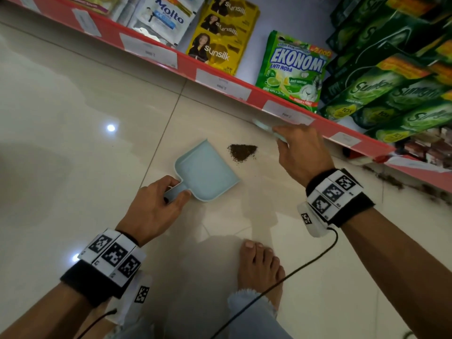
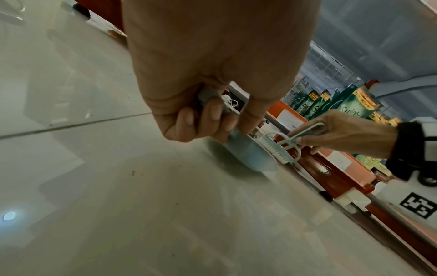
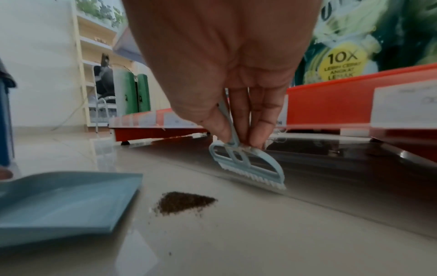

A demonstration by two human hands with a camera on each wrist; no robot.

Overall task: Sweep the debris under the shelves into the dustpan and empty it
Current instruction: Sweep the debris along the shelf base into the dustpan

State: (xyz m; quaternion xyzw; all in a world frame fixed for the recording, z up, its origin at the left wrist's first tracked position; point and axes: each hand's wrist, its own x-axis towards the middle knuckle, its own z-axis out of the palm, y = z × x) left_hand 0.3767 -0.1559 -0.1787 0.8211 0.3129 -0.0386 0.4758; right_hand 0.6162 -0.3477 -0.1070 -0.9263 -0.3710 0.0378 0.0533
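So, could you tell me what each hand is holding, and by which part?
Left hand grips the dustpan by its handle; right hand pinches the brush by its handle.

Price labels (image 1: 149, 53) illegibly blurred

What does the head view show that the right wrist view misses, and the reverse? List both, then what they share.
Only the head view: the left hand gripping the handle of the pale blue plastic dustpan, a bare foot, and the Sunsilk and Ekonomi packs on the red-edged shelf.

Only the right wrist view: the small pale blue hand brush with its white bristles, pinched in the right hand, and the dark gap under the shelf.

Both: the dustpan, the right hand and the brown pile of debris lying on the tile beside the pan's open edge.
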